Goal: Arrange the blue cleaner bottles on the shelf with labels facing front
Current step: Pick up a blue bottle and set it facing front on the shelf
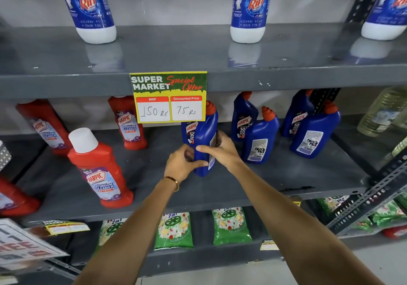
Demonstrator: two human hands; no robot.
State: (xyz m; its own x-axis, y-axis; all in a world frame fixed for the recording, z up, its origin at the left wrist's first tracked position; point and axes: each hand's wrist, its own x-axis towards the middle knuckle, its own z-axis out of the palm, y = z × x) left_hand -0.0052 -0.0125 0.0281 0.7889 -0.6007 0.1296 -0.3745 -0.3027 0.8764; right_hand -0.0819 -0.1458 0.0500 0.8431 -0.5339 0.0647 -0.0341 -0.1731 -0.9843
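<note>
A blue cleaner bottle with a red cap stands at the middle of the grey shelf, turned side-on with its label edge to the right. My left hand grips its lower left side and my right hand wraps its right side. Behind it stands a blue bottle with its front label showing. Further right, two blue bottles show their back labels, and behind them two more face front.
Red bathroom cleaner bottles fill the shelf's left half. A yellow price card hangs from the upper shelf edge, which carries white and blue bottles. Green packets lie on the shelf below. A slotted metal upright crosses at right.
</note>
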